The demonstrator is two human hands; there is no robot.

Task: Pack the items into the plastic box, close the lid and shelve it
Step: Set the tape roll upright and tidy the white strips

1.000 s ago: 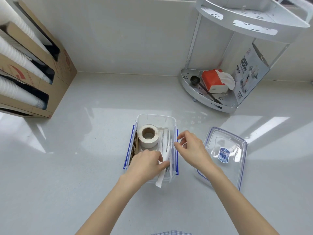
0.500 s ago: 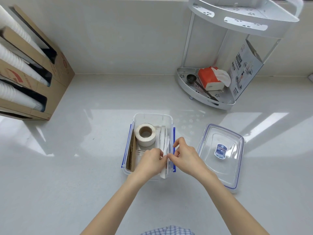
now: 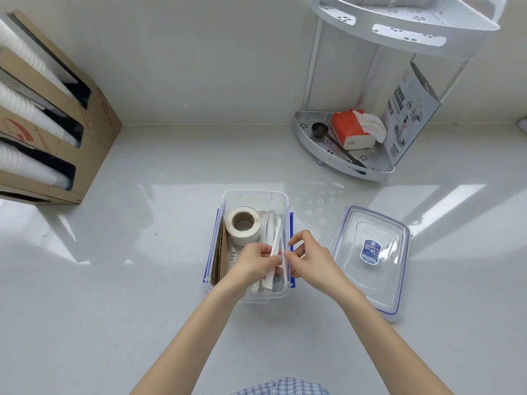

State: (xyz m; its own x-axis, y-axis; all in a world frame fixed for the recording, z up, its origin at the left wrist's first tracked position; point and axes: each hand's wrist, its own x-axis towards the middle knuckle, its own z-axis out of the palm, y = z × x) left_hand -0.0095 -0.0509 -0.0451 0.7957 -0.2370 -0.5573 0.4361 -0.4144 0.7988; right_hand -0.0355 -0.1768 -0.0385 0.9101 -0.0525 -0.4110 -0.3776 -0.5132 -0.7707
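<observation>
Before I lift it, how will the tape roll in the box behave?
The tape roll is probably light, since its cardboard core is hollow. Lying flat, it should not roll; set on edge, it likely would. Its round side looks easy to grip.

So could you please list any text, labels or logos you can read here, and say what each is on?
No text here can be read.
Lid: blue sticker, print too small.
Leaning carton in the rack: dark text blocks and a barcode, blurred.
Cardboard cup box: red logo and a line of letters, too blurred.
Tissue pack: nothing legible.
</observation>
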